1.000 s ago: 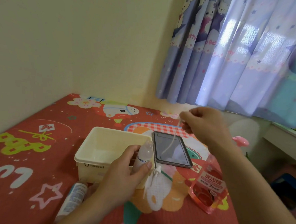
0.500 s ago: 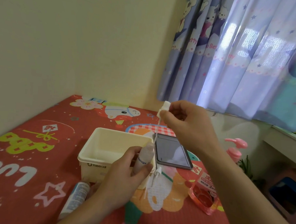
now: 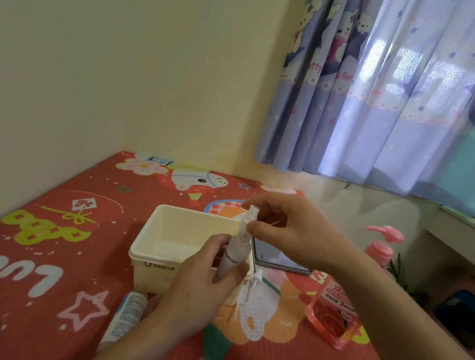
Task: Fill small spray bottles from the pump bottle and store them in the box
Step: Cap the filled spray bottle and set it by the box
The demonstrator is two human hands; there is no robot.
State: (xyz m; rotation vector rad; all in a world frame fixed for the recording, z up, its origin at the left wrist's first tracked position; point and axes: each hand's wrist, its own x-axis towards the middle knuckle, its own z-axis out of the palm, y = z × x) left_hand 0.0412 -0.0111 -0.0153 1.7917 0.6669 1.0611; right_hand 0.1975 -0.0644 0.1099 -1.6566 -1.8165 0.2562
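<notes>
Gripping a small bottle [image 3: 233, 255] round its lower body, the left hand [image 3: 197, 293] is curled with the thumb on the near side and the fingers wrapped behind. The bottle is held upright, tilted slightly, over the near right corner of the box [image 3: 155, 258]. A white sprayer [image 3: 248, 217] is seated at the bottle's neck and is pinched between the thumb and fingertips of the right hand [image 3: 291, 232]; whether it is fully seated cannot be told, as the fingers cover the joint.

The cream box is open at the top and stands on a red mat [image 3: 48, 252] printed with cartoon figures. A second small bottle [image 3: 126, 315] is lying on its side on the mat, near the box's front left corner and partly hidden by the left forearm. A loose white sprayer head [image 3: 254, 281] with its tube is lying on the mat just beside the box's right wall. A phone [image 3: 276, 257] is lying flat behind the right hand. A red refill pouch [image 3: 334, 308] is seen to the right on the mat, partly covered by the right forearm. The pink pump bottle [image 3: 381, 246] stands further right, past the mat's edge, well apart from the box.
</notes>
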